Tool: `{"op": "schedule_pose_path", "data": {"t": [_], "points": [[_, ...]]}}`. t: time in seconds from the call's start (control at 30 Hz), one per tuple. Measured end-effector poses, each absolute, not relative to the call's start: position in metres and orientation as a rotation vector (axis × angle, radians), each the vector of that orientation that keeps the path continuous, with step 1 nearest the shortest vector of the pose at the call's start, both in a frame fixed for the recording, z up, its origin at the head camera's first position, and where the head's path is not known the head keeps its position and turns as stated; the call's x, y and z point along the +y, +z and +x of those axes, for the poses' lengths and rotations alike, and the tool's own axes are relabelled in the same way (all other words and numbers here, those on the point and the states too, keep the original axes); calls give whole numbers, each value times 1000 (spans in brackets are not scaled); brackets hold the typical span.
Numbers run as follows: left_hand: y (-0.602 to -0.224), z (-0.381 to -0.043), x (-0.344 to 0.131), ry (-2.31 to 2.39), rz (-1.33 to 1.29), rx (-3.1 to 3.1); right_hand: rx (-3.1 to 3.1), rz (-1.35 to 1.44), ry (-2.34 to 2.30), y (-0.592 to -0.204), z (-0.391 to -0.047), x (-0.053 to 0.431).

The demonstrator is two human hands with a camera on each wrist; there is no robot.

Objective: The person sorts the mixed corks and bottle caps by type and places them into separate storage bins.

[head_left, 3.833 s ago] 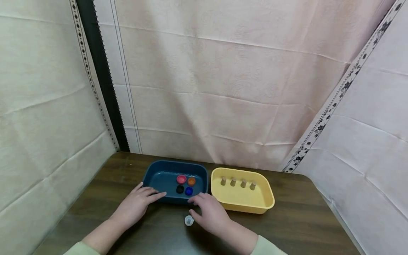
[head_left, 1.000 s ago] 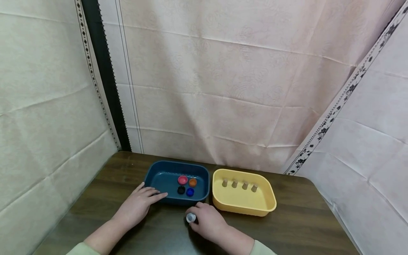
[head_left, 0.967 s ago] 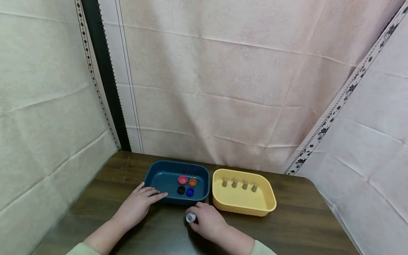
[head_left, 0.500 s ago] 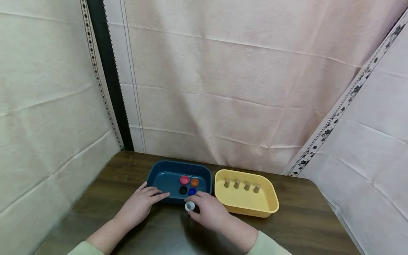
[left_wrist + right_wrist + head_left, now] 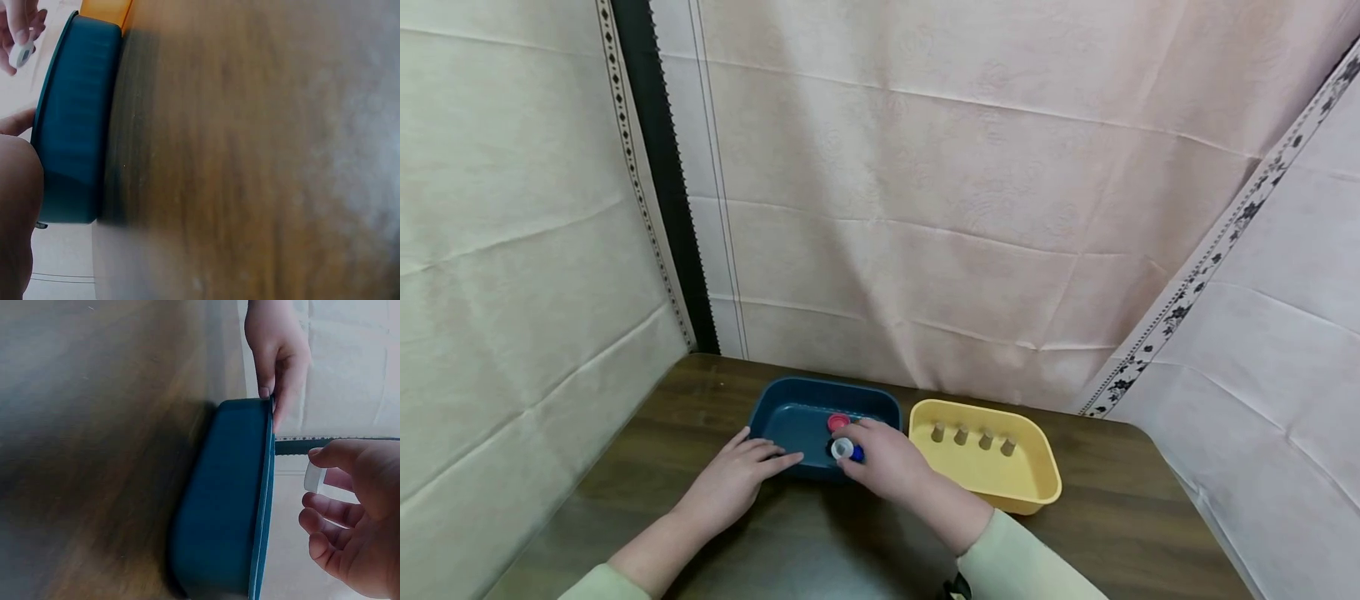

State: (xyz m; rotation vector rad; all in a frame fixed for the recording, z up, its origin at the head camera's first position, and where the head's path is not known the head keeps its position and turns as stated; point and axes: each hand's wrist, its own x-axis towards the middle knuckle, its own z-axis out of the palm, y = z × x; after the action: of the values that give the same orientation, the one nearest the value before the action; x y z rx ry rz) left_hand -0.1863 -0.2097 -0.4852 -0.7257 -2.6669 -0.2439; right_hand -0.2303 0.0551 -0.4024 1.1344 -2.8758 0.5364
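Note:
A white bottle cap (image 5: 842, 449) is pinched between the thumb and fingers of my right hand (image 5: 891, 462), over the near right part of the dark blue tray (image 5: 827, 387). The right wrist view shows the same cap (image 5: 314, 477) held above the tray's rim. Inside the tray, a pink cap (image 5: 838, 422) stays visible, and part of a blue cap (image 5: 858, 454) shows beside the white one. A black cap is mostly covered, and the orange one is hidden by my hand. My left hand (image 5: 730, 479) rests with extended fingers on the tray's near left corner.
A yellow tray (image 5: 981, 483) stands just right of the blue one, with several small cork-like stubs (image 5: 961, 435) in a row inside. Both trays sit toward the back of a dark wooden table (image 5: 1120, 508). Pale cloth (image 5: 880, 250) hangs behind and at both sides.
My right hand came down to the white cap on the table, took hold of it, lifted it and carried it forward over the blue tray. The left hand stays at the tray's corner.

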Motion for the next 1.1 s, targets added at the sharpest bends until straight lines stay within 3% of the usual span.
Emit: {"op": "schedule_pose_path", "data": {"t": [1.1], "points": [[-483,-185,-210,-252,-757,-2646,-3137,1049,153,-447,-295,-18]]}}
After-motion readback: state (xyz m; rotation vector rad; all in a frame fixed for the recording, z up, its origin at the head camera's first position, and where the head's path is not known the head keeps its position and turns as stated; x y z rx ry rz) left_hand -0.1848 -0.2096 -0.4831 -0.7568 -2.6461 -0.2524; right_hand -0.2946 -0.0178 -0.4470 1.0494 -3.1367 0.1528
